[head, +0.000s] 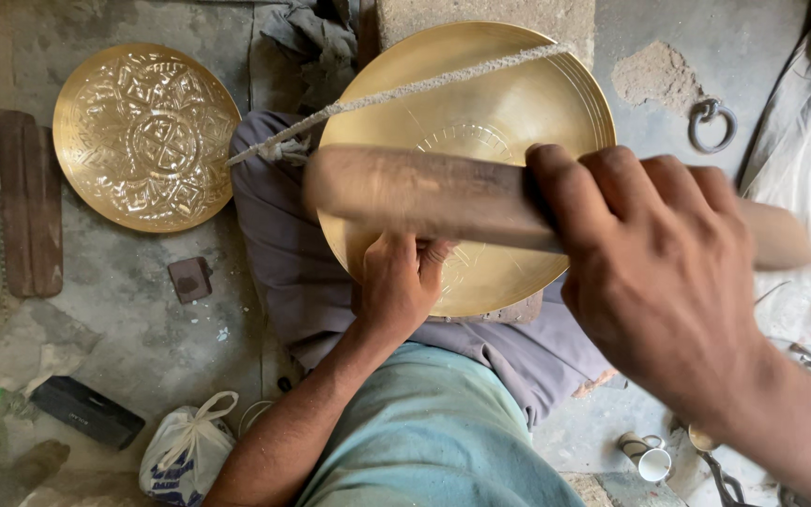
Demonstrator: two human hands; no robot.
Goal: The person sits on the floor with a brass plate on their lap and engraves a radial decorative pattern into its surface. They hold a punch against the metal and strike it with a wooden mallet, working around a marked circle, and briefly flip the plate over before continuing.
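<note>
On the person's lap, a large plain brass plate rests tilted against the grey trouser leg, its hollow facing up with a faint engraved ring at the centre and nothing lying in it. A twisted cord runs across its upper rim and ends in a knot at the left edge. The left hand presses on the lower part of the plate, fingers curled tight together (whether a small tool sits under them cannot be told). The right hand is wrapped fully around a thick wooden mallet handle, which lies crosswise just above the plate and is blurred.

Off to the left, a second brass plate, covered in embossed floral pattern, lies flat on the floor, also holding nothing. A white plastic bag with knotted handles sits near the left elbow, its contents hidden. A small white cup stands low at the right.

The floor is rough, dusty concrete. Wooden slats lie at the far left, a small dark block near the knee, a black bar below it, and an iron ring is set in the ground beside a patch of sand.
</note>
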